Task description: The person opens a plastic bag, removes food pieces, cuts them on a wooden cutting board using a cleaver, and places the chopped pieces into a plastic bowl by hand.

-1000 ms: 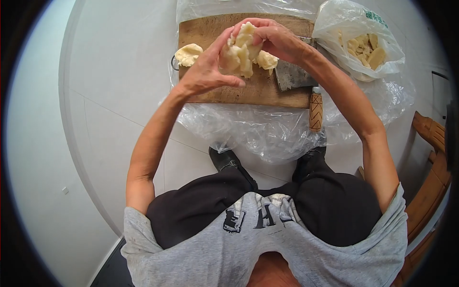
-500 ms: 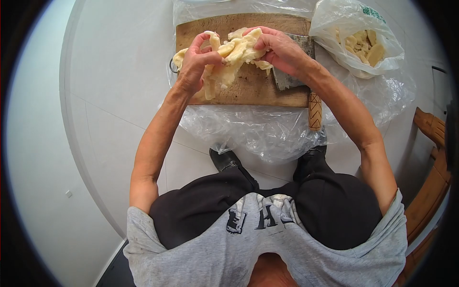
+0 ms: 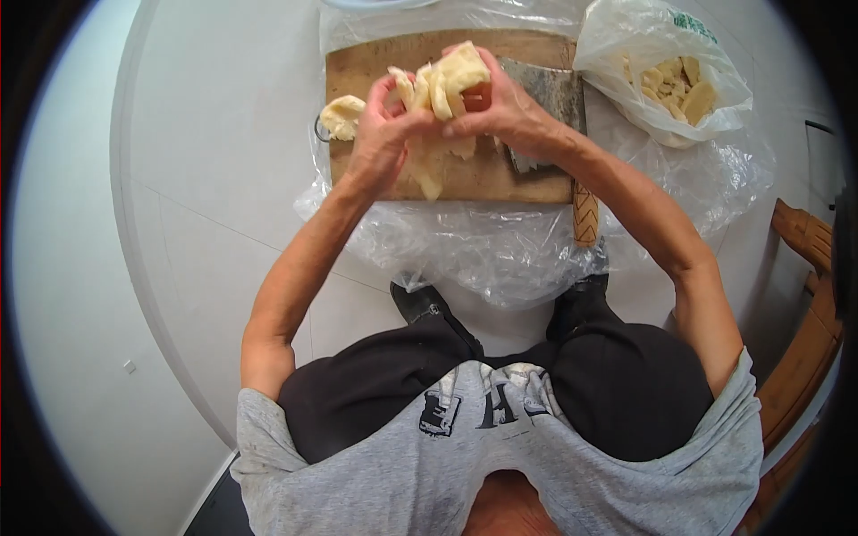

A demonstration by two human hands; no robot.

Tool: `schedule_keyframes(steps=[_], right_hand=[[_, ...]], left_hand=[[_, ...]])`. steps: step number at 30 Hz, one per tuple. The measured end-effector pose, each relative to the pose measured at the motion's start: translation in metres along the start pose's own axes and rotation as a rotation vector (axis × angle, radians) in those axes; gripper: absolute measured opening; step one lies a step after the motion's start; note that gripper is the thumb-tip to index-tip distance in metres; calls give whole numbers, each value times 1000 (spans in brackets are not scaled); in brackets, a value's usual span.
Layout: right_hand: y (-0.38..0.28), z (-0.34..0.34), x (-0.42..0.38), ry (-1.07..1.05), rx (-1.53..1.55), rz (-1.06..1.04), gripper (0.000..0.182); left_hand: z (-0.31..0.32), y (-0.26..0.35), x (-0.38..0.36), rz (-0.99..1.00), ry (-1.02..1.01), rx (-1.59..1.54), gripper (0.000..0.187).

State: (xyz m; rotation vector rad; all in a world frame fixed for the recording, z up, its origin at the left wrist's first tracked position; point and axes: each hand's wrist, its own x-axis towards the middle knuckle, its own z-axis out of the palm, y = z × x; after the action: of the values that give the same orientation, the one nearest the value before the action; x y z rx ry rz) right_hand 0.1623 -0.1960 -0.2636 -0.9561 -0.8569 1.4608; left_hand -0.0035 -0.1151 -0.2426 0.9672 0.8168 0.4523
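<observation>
A pale yellow, soft, folded piece (image 3: 458, 79) that looks like animal fat is held up over a wooden cutting board (image 3: 518, 183). My left hand (image 3: 386, 129) closes round its left side, fingers curled and thumb pressed in. On its right side my right hand (image 3: 514, 105) grips it between thumb and fingers. A thin flap hangs below the hands toward the board. Another pale yellow piece (image 3: 341, 116) lies at the board's left edge. Close to my right hand, a cleaver (image 3: 568, 98) rests on the board, its carved handle pointing toward me and past the front edge.
A white plastic bag (image 3: 617, 49) with several pale yellow pieces (image 3: 677, 87) stands right of the board. Clear plastic sheeting (image 3: 483, 241) spreads under the board over the tiled floor. Wooden furniture (image 3: 804, 330) is at the far right. A bluish rim (image 3: 380, 3) shows at the top.
My hands have drawn closer together and gathered the stretched piece into a thicker folded bundle. The piece at the board's left edge is now more exposed.
</observation>
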Motion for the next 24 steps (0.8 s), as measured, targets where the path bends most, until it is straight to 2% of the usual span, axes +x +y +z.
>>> schedule_keyframes(steps=[2,4,7,8,10,11,12,14,17,20,21,24], right_hand=[[6,1,-1,46,-102,-2,81],[-5,-1,-6,4,-130,75,85],[-17,-32,-8,-136,-95,400,82],[-23,-40,-11,-128,-78,363,84],[-27,-47,-18,-109,-26,303,86],[-20,-42,-16,-45,153,261,83],[-17,-36,-12,-4,134,265,79],[-11,-18,-2,79,99,274,73],[-1,-5,5,82,96,204,71],[8,-6,6,104,-29,158,70],[8,-6,6,113,-104,146,70],[14,-3,5,114,-271,146,69]], left_hand=[[-4,-9,-4,-37,-23,-91,67],[-5,-2,-12,-179,-129,39,70],[-31,26,-10,-306,-223,396,70],[-44,35,-7,-283,-215,350,70],[-58,44,5,-107,-133,582,75],[-55,40,14,34,-120,662,79],[-52,33,27,174,-103,734,83],[-53,25,56,514,4,1270,93],[-65,2,77,548,-38,1549,90],[-46,12,57,390,81,1705,77],[-55,11,62,724,116,1609,61],[-9,32,17,159,9,866,45]])
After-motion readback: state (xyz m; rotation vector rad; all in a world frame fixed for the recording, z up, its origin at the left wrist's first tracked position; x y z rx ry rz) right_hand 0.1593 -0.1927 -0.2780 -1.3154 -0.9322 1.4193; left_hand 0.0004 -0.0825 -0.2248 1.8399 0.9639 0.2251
